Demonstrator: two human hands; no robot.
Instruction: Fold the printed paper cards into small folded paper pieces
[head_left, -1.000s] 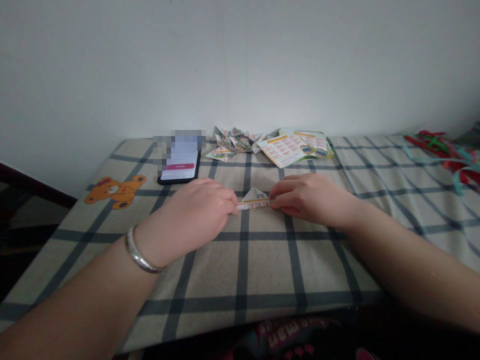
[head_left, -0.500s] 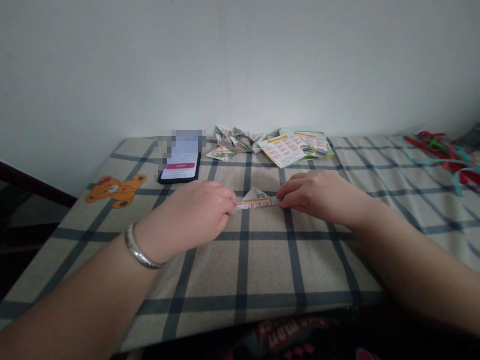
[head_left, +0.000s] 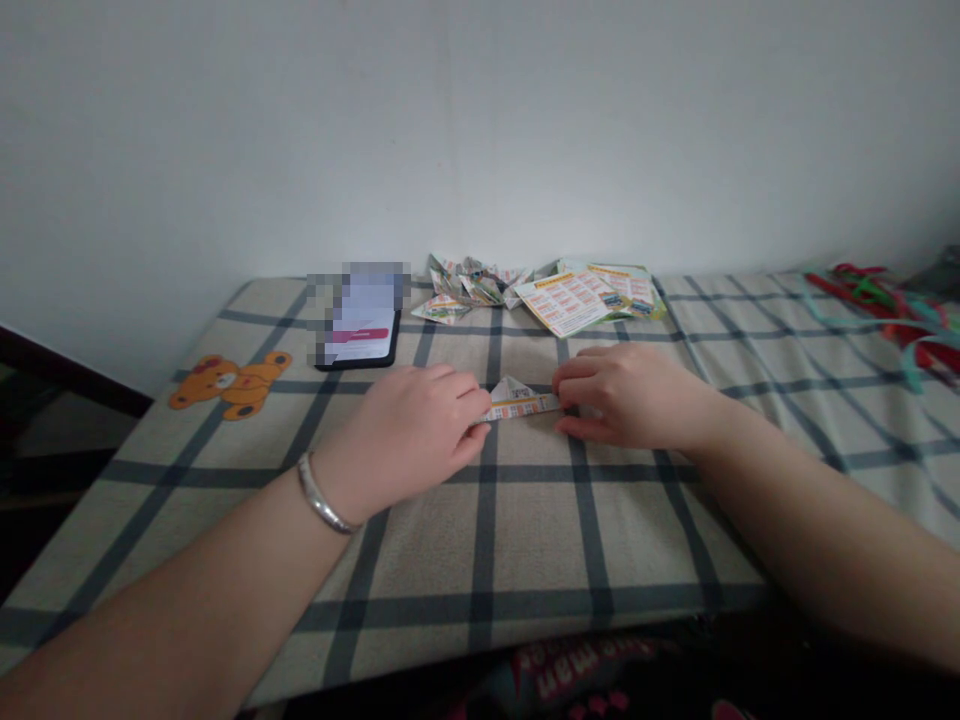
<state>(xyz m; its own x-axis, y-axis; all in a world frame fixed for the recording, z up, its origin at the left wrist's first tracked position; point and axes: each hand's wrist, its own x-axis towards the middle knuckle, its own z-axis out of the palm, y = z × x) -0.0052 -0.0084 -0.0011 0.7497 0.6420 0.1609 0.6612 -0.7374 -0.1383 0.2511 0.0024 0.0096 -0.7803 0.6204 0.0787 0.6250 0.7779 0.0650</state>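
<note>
A small folded sheet of printed paper (head_left: 517, 402) lies on the checked tablecloth, with a flat strip along its near side and a triangular peak behind. Thumb and fingers of my left hand (head_left: 431, 420) close on its left end. At the other end, my right hand (head_left: 611, 395) has its fingertips on the paper's right corner, the thumb a little apart below them. The fingers cover both ends of the paper.
Behind the hands, folded paper pieces (head_left: 480, 282) and a stack of printed sheets (head_left: 570, 300) lie by the wall. A phone (head_left: 360, 345) is at back left, near a bear picture (head_left: 232, 382). Coloured ribbons (head_left: 885, 300) lie far right on the tablecloth (head_left: 540, 540).
My left hand has shifted right along the paper, covering more of its left end. My right thumb has moved down, away from the fingers.
</note>
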